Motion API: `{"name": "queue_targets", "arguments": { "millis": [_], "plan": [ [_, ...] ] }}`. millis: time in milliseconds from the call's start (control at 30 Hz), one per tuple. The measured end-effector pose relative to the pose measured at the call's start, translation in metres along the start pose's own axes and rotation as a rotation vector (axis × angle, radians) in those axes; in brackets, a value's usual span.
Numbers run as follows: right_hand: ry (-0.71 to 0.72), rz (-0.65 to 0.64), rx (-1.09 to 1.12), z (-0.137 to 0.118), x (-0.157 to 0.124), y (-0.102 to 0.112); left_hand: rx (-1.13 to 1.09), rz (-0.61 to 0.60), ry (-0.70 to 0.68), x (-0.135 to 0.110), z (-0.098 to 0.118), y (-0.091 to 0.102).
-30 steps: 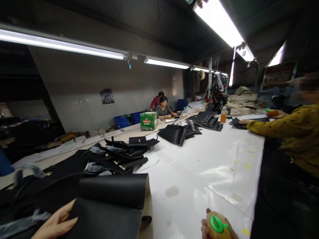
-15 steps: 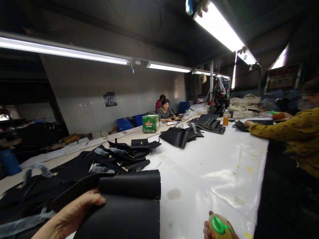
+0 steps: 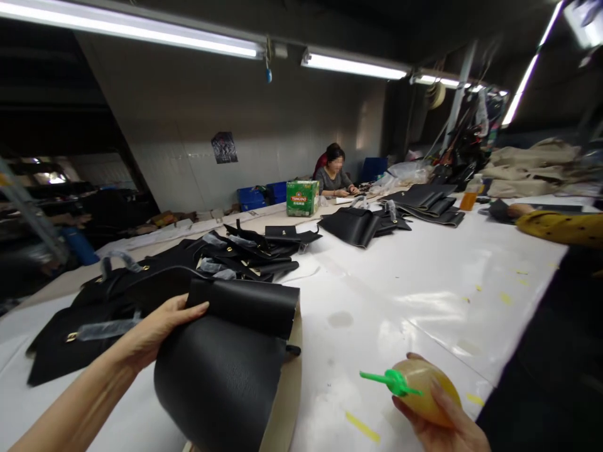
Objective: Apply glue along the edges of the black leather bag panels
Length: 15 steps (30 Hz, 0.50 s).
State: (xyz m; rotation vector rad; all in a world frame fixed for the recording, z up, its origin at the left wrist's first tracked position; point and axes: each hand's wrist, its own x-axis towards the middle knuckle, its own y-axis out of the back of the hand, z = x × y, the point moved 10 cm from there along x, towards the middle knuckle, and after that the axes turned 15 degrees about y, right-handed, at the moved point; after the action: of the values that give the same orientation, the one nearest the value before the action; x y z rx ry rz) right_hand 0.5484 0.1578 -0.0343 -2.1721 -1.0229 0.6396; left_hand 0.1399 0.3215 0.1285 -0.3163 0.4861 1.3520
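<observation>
My left hand (image 3: 153,329) grips the left edge of a curled black leather piece (image 3: 226,370) at the near edge of the white table (image 3: 424,295); its tan underside shows along the right rim. My right hand (image 3: 447,427) holds a yellow squeeze bottle (image 3: 426,386) with a green nozzle pointing left, low over the table at the bottom right. The bottle is apart from the leather.
A pile of black leather parts with gold fittings (image 3: 188,270) lies left of the held piece. More black stacks (image 3: 358,226) and a green carton (image 3: 302,198) stand farther back. A co-worker's yellow sleeve (image 3: 560,227) rests at right; another person (image 3: 334,172) sits at the far end.
The camera has tilted down. My left hand has lifted the leather piece, which now curls more toward me. My right hand has risen into view with the bottle, its nozzle now pointing left.
</observation>
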Motion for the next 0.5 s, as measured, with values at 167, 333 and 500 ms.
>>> {"name": "queue_targets", "arguments": {
  "millis": [167,333,500],
  "plan": [
    [0.138,-0.147,-0.374,-0.014,-0.008,-0.038,-0.044,0.083,-0.002,0.000,-0.014,0.015],
    [0.285,-0.239,-0.631,-0.022,-0.006,-0.068,-0.047,0.029,0.069,-0.015,-0.032,0.020],
    [0.401,-0.379,-0.815,-0.015,0.006,-0.106,-0.007,0.117,0.070,-0.030,-0.029,0.049]
  ]
}}
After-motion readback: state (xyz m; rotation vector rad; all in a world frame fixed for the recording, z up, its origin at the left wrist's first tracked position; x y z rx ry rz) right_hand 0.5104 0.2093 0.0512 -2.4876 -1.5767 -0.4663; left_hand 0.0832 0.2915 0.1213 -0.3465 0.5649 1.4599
